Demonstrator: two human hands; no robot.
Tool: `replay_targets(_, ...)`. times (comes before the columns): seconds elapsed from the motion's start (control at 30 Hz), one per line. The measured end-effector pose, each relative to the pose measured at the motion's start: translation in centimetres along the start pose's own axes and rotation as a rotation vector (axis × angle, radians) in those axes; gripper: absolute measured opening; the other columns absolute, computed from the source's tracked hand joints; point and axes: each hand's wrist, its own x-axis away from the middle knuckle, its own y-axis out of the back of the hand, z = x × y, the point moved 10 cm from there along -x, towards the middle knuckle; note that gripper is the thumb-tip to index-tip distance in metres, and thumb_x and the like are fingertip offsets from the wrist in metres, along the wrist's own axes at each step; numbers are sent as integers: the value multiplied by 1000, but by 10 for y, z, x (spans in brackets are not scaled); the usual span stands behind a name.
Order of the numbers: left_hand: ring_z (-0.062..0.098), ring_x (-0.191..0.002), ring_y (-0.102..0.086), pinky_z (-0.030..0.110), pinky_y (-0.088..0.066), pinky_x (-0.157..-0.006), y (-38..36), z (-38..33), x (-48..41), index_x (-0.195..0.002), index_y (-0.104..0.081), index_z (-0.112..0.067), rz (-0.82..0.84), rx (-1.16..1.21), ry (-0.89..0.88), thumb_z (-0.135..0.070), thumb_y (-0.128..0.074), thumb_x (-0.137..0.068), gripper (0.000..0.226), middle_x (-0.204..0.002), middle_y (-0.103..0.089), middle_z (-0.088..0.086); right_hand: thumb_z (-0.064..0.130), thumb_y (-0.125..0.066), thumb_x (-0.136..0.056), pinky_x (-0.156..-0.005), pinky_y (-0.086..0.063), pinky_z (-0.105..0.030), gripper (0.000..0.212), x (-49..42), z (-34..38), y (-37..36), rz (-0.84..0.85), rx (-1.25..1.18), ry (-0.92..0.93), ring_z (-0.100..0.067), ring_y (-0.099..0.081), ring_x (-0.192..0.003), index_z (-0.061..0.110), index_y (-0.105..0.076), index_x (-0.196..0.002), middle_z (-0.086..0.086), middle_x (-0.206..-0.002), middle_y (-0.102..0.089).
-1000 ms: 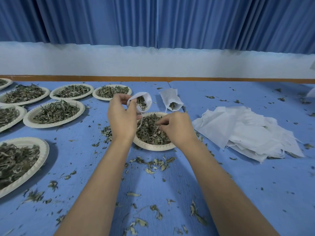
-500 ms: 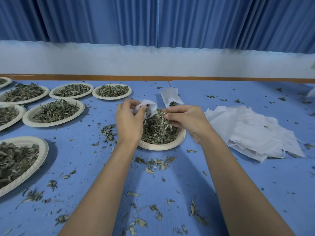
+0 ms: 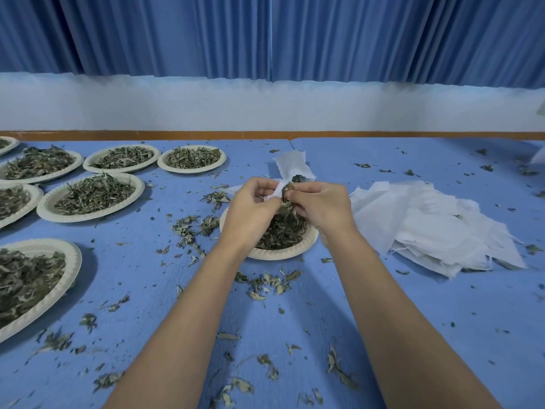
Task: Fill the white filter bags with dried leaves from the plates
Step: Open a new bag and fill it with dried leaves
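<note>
Setting: indoor manual packing workstation, hall-type room.
Indicators:
- long table, blue cover, two sections butted together
- paper plates of dried leaves laid out in rows
- stack of white filter bags
- leaf debris across the surface
- pleated blue curtain over white wall, wooden trim

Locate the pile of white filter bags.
In the head view, the pile of filter bags lies right of centre on the blue table, beside the right hand and the leaf plate under it.
</note>
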Motion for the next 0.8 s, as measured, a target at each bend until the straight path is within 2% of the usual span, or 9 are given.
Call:
replay_targets(0.1,-6,-67,-55,11,-47,-64,-13,0,0,-100,-51,-25,117,-41,-14,-4,-66,-79,33,-96,-57,-7,8,-71,-77,-81,-56,-41,24,0,0,3,-39,-28,-7,-17,-61,-65,27,-69,-63,-4,-64,-67)
replay_targets(0.17,2,-73,-55,14,-47,-68,-12,-1,0,-104,-49,-22,90,-133,-51,-12,-75,-75,40,-98,-56,-5,7,-70,-78,-83,-56,-41,17,2,-1,-2,-13,-25,-21,-21,-66,-71,22,-72,-70,-6,-72,-70)
replay_targets(0.23,4,-71,-50,9,-42,-65,-4,-4,1,-102,-49,-21,18,-194,-88,-16,-77,-75,39,-93,-53,-6,6,-69,-78,-84,-56,-39,11,3,-2,-9,40,-28,-38,-22,-69,-81,16,-73,-78,-8,-82,-72)
replay_targets(0.37,13,-71,-48,11,-42,-60,5,-5,0,-95,-51,-21,-21,-168,-106,-8,-72,-79,29,-93,-55,5,7,-63,-80,-72,-60,-28,20,5,0,-17,123,-88,-69,-14,-66,-69,13,-67,-61,-3,-65,-65)
replay_targets(0.4,15,-71,-49,15,-45,-62,7,-5,0,-92,-52,-22,-32,-161,-108,-7,-72,-79,28,-92,-55,5,9,-63,-82,-73,-59,-27,21,6,0,-18,135,-85,-77,-13,-66,-69,14,-66,-62,-1,-63,-66)
replay_targets(0.5,28,-76,-55,44,-53,-77,14,-5,0,-85,-53,-24,-82,-114,-95,-7,-71,-79,26,-87,-56,8,14,-62,-84,-86,-55,-34,21,8,3,-21,180,17,-31,-16,-68,-82,21,-68,-64,0,-74,-70)
replay_targets(0.6,40,-81,-57,54,-51,-79,19,-5,2,-81,-53,-24,-122,-89,-90,-6,-71,-80,25,-81,-53,7,17,-58,-87,-92,-48,-36,16,11,8,-28,231,79,-38,-24,-65,-99,13,-71,-80,-5,-85,-72)
replay_targets(0.7,25,-69,-51,50,-51,-74,22,-4,1,-77,-54,-24,-137,-76,-88,-3,-68,-81,26,-71,-50,1,8,-50,-90,-91,-49,-35,22,12,10,-32,248,40,-65,-28,-65,-96,-8,-63,-98,-27,-102,-66)
replay_targets(0.8,16,-66,-48,37,-48,-64,22,-4,0,-76,-54,-22,-141,-54,-92,-1,-65,-82,25,-71,-52,1,6,-49,-90,-79,-57,-30,16,11,17,-27,195,15,24,-17,-68,-79,7,-63,-83,-13,-88,-69)
